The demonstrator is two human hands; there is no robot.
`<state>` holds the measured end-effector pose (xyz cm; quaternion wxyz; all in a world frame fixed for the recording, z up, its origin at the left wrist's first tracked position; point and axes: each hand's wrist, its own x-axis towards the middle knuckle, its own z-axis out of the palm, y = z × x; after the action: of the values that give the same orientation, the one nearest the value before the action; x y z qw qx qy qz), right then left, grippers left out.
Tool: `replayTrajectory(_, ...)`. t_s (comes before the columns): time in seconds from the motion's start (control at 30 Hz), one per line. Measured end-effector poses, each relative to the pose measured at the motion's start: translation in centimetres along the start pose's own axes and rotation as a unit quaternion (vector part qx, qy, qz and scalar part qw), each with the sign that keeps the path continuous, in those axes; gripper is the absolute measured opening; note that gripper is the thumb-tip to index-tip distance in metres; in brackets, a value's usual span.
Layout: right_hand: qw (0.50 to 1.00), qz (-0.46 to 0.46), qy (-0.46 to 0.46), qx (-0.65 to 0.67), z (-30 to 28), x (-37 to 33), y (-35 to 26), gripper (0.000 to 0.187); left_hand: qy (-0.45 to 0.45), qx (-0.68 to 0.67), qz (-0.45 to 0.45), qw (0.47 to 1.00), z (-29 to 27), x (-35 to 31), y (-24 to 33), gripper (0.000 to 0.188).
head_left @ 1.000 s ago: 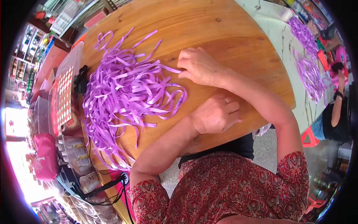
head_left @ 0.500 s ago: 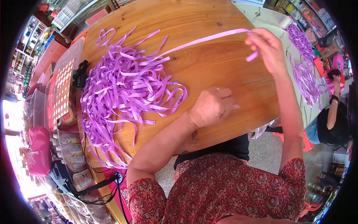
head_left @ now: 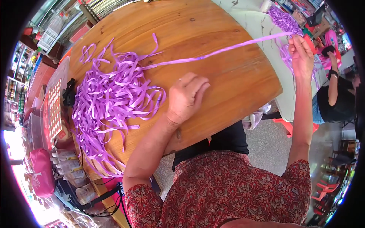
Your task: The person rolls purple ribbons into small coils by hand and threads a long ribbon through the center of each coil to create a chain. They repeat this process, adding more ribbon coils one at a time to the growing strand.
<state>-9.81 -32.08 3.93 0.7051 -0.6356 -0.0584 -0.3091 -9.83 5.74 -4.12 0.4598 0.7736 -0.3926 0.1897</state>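
Note:
A long purple ribbon (head_left: 232,47) stretches up and to the right across the wooden table (head_left: 228,79). My right hand (head_left: 302,57) is closed on its far end, fingers pinched together, out past the table's right edge. The ribbon's other end runs into a big tangled pile of purple ribbons (head_left: 114,91) on the left of the table. A darker band shows partway along the taut ribbon. My left hand (head_left: 187,95) hovers over the table just right of the pile, below the ribbon and apart from it. Its fingers are curled, and nothing shows between them.
On the pale marble-patterned table (head_left: 243,13) at the right lies another heap of purple ribbons (head_left: 283,21). A person in black (head_left: 338,98) is beyond it. By the pile's left edge are a black clip-like object (head_left: 69,92), a dotted card (head_left: 54,110) and a pink bag (head_left: 42,173).
My right hand has moved right, drawing more ribbon out of the pile and pulling it straighter. My left hand has shifted left and up. The whole view has swung slightly.

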Motion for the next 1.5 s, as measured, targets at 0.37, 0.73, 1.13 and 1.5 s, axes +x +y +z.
replayTrajectory(0.37, 0.998, 0.034, 0.035, 0.028, -3.9, -0.8, -0.7, 0.018, 0.085, 0.293, -0.055, 0.951, -2.7, 2.4, -5.0, 0.054)
replayTrajectory(0.73, 0.991, 0.047, 0.034, 0.118, -11.6, 0.0, -3.8, 0.021, 0.042, 0.399, -0.173, 0.9, -12.3, -1.1, -11.1, 0.031)
replayTrajectory(1.13, 0.958, 0.062, -0.224, -0.167, 5.9, -4.4, -6.4, 0.014, 0.016, 0.101, -0.032, 0.994, -4.7, 4.4, 2.5, 0.051)
replayTrajectory(1.5, 0.858, -0.235, -0.344, -0.301, 11.3, -6.0, -7.9, 0.014, -0.025, -0.474, -0.217, 0.853, -0.2, 6.0, 8.2, 0.018)
